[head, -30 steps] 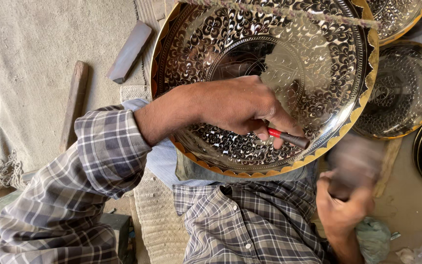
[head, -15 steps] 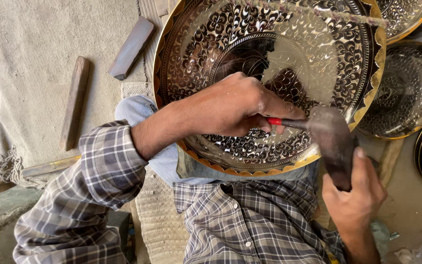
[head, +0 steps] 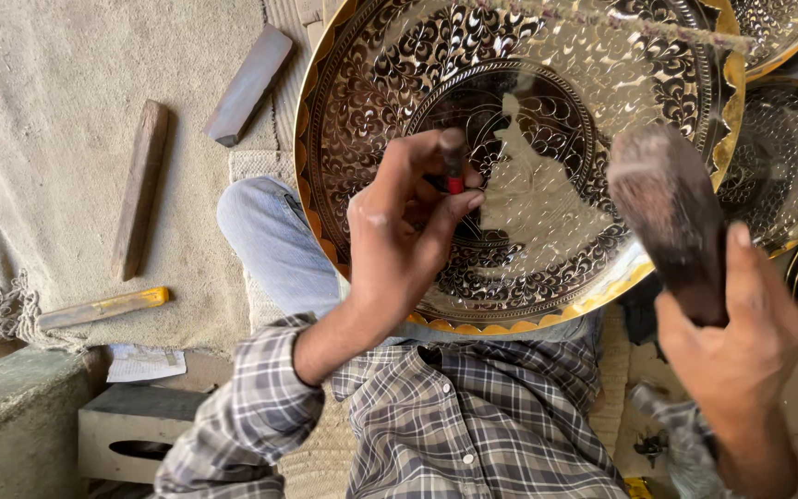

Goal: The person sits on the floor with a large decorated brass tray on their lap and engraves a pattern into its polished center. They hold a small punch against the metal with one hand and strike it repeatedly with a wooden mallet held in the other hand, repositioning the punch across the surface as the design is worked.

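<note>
A large round engraved metal tray [head: 547, 55] with a gold scalloped rim rests on my lap and knee. My left hand [head: 399, 240] grips a small chisel [head: 453, 159] with a red band, held upright with its tip on the tray's dark centre ring. My right hand [head: 741, 333] holds a dark wooden mallet [head: 671, 217], raised above the tray's right edge and slightly blurred. Both sleeves are grey plaid.
More engraved metal plates [head: 787, 166] lie at the right, with another [head: 778, 28] above. On the cloth at left lie a wooden stick [head: 140, 185], a grey flat bar [head: 249, 85] and a yellow-tipped tool [head: 103, 308]. A grey hollow block [head: 131, 430] sits at the lower left.
The left hand turned the chisel from lying sideways to upright and shifted toward the tray's centre. The mallet rose off the chisel and now hangs to the right.
</note>
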`<state>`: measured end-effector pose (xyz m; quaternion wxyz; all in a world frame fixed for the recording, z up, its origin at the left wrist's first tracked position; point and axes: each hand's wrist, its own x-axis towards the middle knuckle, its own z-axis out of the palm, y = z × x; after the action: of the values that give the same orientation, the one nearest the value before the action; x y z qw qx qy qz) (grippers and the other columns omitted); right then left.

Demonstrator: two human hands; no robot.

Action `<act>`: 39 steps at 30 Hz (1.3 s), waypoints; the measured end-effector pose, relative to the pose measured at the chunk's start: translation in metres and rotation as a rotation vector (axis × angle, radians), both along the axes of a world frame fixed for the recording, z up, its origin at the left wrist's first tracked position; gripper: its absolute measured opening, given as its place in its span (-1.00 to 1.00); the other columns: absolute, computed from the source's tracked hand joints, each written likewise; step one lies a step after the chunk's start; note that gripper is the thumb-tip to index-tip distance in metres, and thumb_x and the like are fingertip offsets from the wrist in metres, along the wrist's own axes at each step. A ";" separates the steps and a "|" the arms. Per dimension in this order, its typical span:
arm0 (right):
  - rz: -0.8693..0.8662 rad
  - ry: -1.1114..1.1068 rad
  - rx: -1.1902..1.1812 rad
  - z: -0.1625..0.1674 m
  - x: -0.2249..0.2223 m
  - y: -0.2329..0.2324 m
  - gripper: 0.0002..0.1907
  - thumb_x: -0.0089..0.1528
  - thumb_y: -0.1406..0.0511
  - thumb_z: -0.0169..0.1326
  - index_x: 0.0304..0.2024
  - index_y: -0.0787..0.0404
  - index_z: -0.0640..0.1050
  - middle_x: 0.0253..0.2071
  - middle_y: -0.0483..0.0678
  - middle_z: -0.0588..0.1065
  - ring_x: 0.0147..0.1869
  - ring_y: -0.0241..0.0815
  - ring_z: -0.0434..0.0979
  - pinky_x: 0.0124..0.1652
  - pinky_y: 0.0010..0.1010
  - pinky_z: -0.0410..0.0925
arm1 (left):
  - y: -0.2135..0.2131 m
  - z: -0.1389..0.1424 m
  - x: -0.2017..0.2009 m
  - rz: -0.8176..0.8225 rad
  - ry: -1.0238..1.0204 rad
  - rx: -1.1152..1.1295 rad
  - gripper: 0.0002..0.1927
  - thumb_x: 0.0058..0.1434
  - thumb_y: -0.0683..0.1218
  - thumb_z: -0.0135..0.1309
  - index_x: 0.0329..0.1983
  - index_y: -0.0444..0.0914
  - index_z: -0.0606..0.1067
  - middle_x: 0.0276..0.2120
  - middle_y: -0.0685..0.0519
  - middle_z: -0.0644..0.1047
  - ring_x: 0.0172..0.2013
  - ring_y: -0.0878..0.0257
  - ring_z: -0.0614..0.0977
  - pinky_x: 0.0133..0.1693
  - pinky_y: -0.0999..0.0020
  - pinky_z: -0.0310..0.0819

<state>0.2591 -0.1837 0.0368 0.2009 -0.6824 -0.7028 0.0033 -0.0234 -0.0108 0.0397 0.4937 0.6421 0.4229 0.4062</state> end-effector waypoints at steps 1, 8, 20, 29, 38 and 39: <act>0.024 -0.043 0.000 0.004 0.008 0.007 -0.05 0.24 0.53 0.25 0.60 0.04 0.15 -0.28 0.08 0.43 -0.34 -0.08 0.50 -0.39 -0.26 0.32 | -0.004 -0.002 0.001 0.020 0.005 0.008 -0.56 0.29 -0.33 0.25 0.20 -0.29 0.41 -0.14 0.04 0.67 -0.31 0.43 0.67 -0.31 0.51 0.63; 0.145 -0.026 -0.253 0.025 0.070 0.037 -0.36 0.37 0.48 0.14 0.44 0.18 0.22 -0.35 0.01 0.37 -0.45 -0.14 0.33 -0.38 -0.29 0.25 | -0.008 -0.007 0.002 0.085 0.037 0.018 -0.57 0.26 -0.31 0.30 0.12 -0.33 0.39 -0.23 0.07 0.65 -0.35 0.45 0.65 -0.35 0.54 0.59; 0.306 0.026 -0.483 0.065 0.048 0.100 -0.14 0.10 0.55 0.18 0.47 0.22 0.27 -0.18 0.11 0.50 -0.22 -0.02 0.54 -0.22 -0.26 0.39 | -0.002 -0.003 0.000 -0.033 0.075 0.128 -0.62 0.26 -0.31 0.28 0.09 -0.29 0.45 -0.19 0.03 0.66 -0.38 0.36 0.65 -0.32 0.46 0.59; 0.047 0.237 -0.429 0.039 0.045 0.068 -0.31 0.25 0.52 0.18 0.40 0.19 0.27 -0.07 0.13 0.54 -0.11 -0.10 0.59 -0.15 -0.35 0.46 | 0.017 -0.009 0.002 -0.319 0.104 0.249 -0.64 0.37 -0.32 0.16 0.19 -0.20 0.46 -0.09 0.04 0.68 -0.17 0.28 0.77 -0.19 0.42 0.74; -0.110 0.408 -0.308 0.035 0.019 0.010 -0.23 0.22 0.49 0.22 0.42 0.45 0.18 -0.28 0.05 0.50 -0.29 -0.16 0.56 -0.27 -0.36 0.42 | 0.040 -0.009 0.006 -0.636 0.073 0.364 -0.52 0.30 -0.23 0.19 0.29 -0.06 0.49 0.01 0.12 0.69 -0.16 0.24 0.77 -0.34 0.31 0.65; -0.133 0.544 -0.230 0.029 0.010 0.004 -0.34 0.31 0.48 0.22 0.38 0.41 0.21 -0.23 0.01 0.50 -0.23 -0.19 0.56 -0.19 -0.42 0.44 | 0.042 -0.009 0.006 -0.659 0.056 0.373 -0.53 0.32 -0.19 0.22 0.29 -0.06 0.49 0.02 0.12 0.69 -0.17 0.23 0.77 -0.37 0.30 0.62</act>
<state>0.2691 -0.1794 0.0653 0.3028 -0.7194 -0.5719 0.2524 -0.0171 0.0310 0.0311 0.4608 0.8335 0.1258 0.2777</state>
